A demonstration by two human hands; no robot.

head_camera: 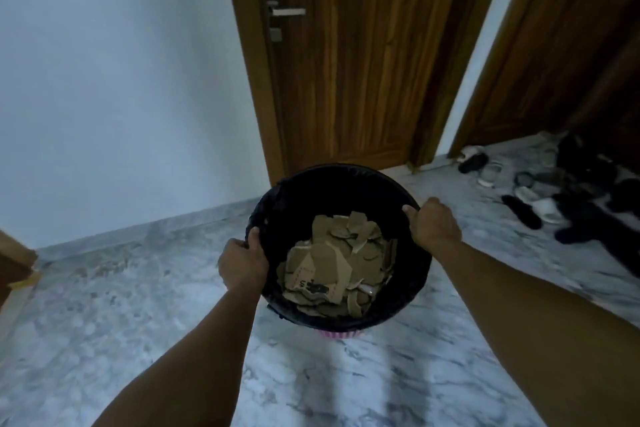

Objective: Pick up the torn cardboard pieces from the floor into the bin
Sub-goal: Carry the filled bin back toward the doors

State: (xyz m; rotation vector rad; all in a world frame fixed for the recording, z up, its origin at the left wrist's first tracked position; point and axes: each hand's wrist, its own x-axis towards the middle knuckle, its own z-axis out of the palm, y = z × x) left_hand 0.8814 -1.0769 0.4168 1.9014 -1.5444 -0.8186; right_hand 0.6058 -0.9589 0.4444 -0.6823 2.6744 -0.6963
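A round bin (332,184) lined with a black bag is held above the marble floor in the middle of the head view. Several torn brown cardboard pieces (337,262) lie piled inside it. My left hand (242,262) grips the bin's left rim, fingers curled over the edge. My right hand (434,222) grips the right rim the same way. A pink striped part of the bin's outside (337,334) shows under the bag. No cardboard is visible on the floor around it.
A shut wooden door (346,55) with a metal handle (287,11) stands straight ahead. Shoes and dark items (540,191) are scattered on the floor at right, by a second wooden door (568,45). A white wall (121,80) fills the left; a wooden edge (14,260) shows far left.
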